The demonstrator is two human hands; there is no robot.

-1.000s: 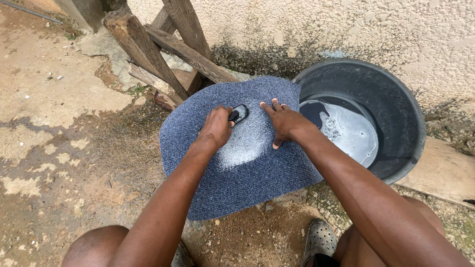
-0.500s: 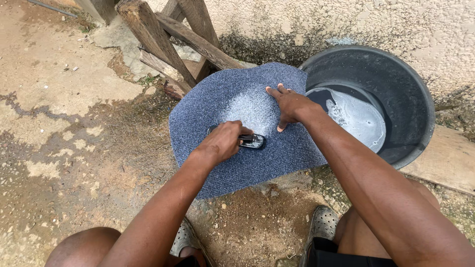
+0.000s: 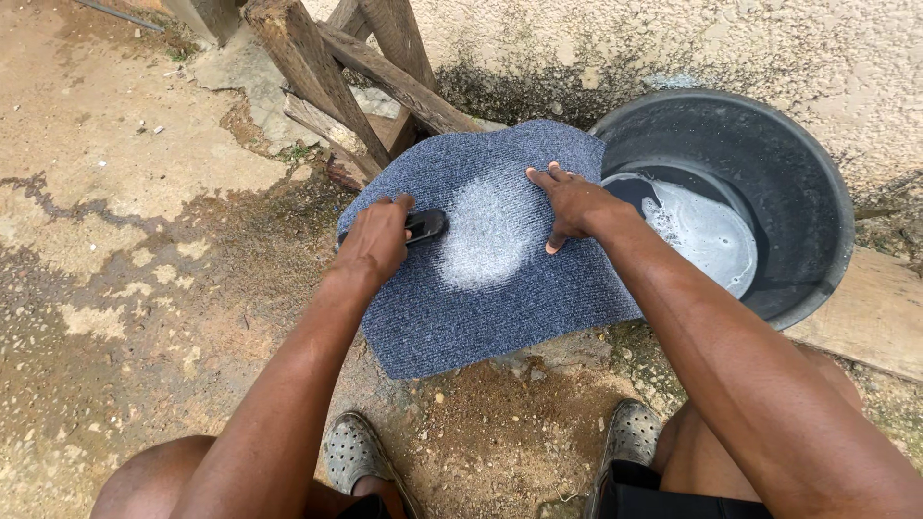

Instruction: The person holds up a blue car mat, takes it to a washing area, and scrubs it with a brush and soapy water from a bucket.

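A: On the ground by the wall, blue-grey mat (image 3: 500, 317) lies flat, ribbed pile, far edge up against the wooden frame (image 3: 332, 72), right edge touching the black basin (image 3: 817, 183).

B: Hands?

A: Left hand (image 3: 373, 242) sits on the mat's left part, fingers curled tight around a black brush (image 3: 423, 225). Only the brush's right end sticks out past the knuckles, bristles down on the mat.

B: Right?

A: Right hand (image 3: 577, 204) is flat on the mat near its right edge, fingers spread, palm pressing down, holding nothing. Just beside the basin rim.

B: Between them?

A: White soapy patch (image 3: 486, 231) on the pile, roughly oval. Brush tip is at its left edge, right thumb at its right edge.

B: Basin contents?

A: Milky, foamy water (image 3: 707, 235) in the bottom, shallow. A dark thing lies in it next to the rim; can't tell what.

B: Anything else?

A: Grey perforated clogs, left shoe (image 3: 351, 452) and right shoe (image 3: 630, 432), on bare dirt just below the mat's near edge. Wet dark stain on the concrete ground (image 3: 144, 192) left of the mat. Pale plank (image 3: 865, 322) under the basin's right side. Rough plastered wall (image 3: 673, 48) behind, dark grime along its base.
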